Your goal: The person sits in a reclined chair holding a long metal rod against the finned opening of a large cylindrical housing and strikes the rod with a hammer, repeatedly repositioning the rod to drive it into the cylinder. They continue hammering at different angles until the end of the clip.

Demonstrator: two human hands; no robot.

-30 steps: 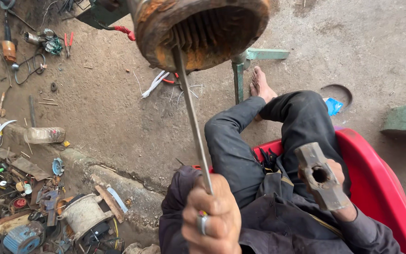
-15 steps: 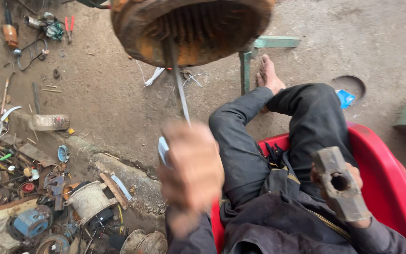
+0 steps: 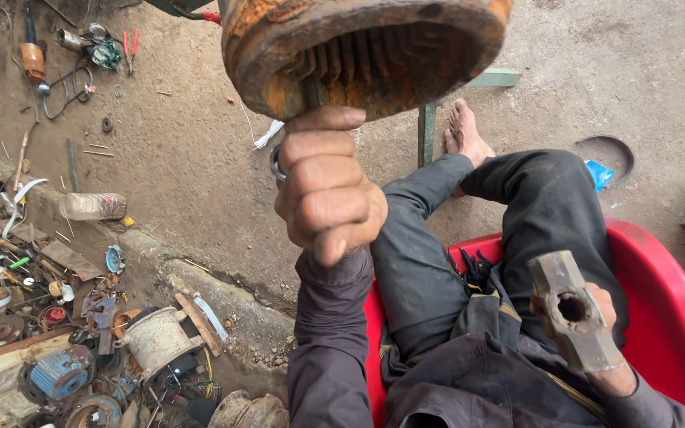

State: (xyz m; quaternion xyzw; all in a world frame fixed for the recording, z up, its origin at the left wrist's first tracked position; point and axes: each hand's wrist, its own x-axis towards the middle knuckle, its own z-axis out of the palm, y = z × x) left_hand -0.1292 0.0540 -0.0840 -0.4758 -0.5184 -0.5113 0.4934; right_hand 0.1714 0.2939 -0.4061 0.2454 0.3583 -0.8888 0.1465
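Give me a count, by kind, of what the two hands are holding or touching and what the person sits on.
Rusty motor housing: 1
Metal rod in left hand: 1
Hammer head in right hand: 1
Red plastic chair: 1
Total: 4

Repair workshop: dirt floor (image 3: 200, 158), scattered scrap motor parts (image 3: 65, 349), pliers (image 3: 128, 43), rusty motor housing (image 3: 358, 47).

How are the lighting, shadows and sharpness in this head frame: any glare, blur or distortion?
Head view: soft, even daylight, faint shadows, no glare. The left hand and the rusty motor housing loom large from closeness and wide-angle stretch, the housing cropped at the top. The hammer head in the right hand and the floor clutter stay reasonably sharp.
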